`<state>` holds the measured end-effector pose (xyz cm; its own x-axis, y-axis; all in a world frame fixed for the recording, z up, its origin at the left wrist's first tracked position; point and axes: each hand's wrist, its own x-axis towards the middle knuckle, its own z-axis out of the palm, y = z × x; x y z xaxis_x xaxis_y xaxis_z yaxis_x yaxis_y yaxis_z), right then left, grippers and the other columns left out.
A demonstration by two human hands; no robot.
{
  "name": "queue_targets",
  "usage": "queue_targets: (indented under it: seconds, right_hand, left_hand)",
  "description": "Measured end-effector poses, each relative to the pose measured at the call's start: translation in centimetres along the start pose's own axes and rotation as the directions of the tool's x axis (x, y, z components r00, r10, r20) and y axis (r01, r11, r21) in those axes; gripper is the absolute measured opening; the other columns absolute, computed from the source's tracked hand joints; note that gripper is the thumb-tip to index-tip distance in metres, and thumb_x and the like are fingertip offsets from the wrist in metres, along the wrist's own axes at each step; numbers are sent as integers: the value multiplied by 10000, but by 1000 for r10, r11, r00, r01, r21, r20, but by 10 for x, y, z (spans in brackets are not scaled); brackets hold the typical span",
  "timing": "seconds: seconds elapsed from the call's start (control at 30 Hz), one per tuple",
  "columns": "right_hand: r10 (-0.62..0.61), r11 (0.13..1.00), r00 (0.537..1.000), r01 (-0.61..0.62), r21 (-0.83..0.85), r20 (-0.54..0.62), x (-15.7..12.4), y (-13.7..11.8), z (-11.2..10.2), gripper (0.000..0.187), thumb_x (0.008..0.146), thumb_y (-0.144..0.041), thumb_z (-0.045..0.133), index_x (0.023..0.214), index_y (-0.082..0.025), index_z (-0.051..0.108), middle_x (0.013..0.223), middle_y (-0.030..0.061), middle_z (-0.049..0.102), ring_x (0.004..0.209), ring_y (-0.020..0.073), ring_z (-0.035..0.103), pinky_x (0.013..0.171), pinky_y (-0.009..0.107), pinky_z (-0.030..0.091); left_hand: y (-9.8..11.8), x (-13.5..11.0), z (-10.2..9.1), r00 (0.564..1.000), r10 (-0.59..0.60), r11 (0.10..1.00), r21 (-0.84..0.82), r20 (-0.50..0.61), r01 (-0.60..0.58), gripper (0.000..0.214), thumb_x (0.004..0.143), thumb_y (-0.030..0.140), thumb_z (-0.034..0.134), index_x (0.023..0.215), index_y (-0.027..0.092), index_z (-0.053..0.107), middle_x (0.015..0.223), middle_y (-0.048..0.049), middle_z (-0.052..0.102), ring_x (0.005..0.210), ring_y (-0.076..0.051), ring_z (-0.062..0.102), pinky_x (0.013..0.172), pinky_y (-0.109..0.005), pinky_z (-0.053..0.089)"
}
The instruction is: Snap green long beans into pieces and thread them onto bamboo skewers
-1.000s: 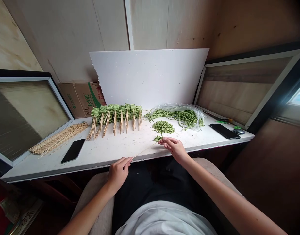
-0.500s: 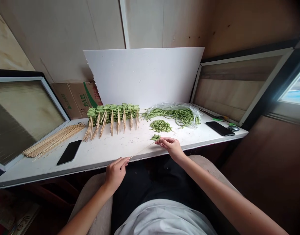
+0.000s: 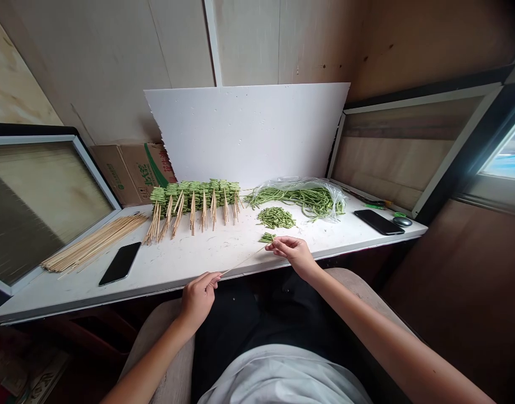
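A long, thin, pale bamboo skewer (image 3: 244, 261), slanting up across the front edge of the white bench (image 3: 207, 255), tip toward 2 o'clock. Blunt end inside the left grip (image 3: 198, 300), fingers (image 3: 211, 279) curled around it. Near the tip, the right grip (image 3: 293, 253), fingertips (image 3: 278, 242) pinched against a small cluster of short cut green bean pieces (image 3: 266, 238) threaded crosswise on the skewer. At 1 o'clock from that cluster and well clear of it, a loose mound of cut green bean pieces (image 3: 276, 217). At 10 o'clock, a tight row of bamboo skewers packed with green bean pieces (image 3: 194, 191), bare ends fanned toward the bench's front edge.
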<state>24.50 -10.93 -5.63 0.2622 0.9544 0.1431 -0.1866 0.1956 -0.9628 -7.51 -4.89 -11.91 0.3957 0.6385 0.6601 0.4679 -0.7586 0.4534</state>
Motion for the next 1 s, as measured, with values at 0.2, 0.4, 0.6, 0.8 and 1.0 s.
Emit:
queue_targets:
  seconds: [0.2,0.4,0.6,0.8,1.0]
  right_hand:
    - [-24,1000,999,24,2,-25,1,-9,2,370,759,-523,855,954,-212,817,886,85,791,936,263,745,730,335,582]
    - [-43,999,992,43,-2,-120,2,-12,2,363,745,-528,862,907,-207,813,857,82,757,906,243,701,648,289,529]
    - [-137,983,985,122,-136,-105,-7,-23,14,375,758,-578,834,840,-216,783,895,74,741,845,226,661,636,302,511]
    - [-217,957,971,192,-218,-96,-12,-22,21,396,784,-623,795,842,-233,764,887,77,717,807,235,640,634,323,508]
    - [-252,945,965,227,-237,-80,-14,-15,22,357,826,-591,778,857,-236,756,868,64,704,736,203,607,615,314,491]
  left_hand:
    - [5,2,2,999,-45,999,-27,5,45,277,1041,276,498,969,211,758,723,-14,719,666,-158,699,661,-241,537]
    - [13,3,1,991,-133,983,-130,-7,131,201,1006,365,610,1016,214,743,838,-38,777,656,-164,719,645,-247,567]
    - [13,3,0,988,-151,979,-135,27,153,260,1034,354,550,918,203,728,695,-1,705,531,-125,628,557,-221,498]
    - [15,2,4,996,-92,990,-104,0,91,283,1025,279,509,847,203,715,609,17,626,555,-130,603,609,-232,476]
    - [17,1,6,990,-135,975,-173,31,139,321,1013,253,456,806,191,692,611,6,619,530,-129,569,574,-234,452]
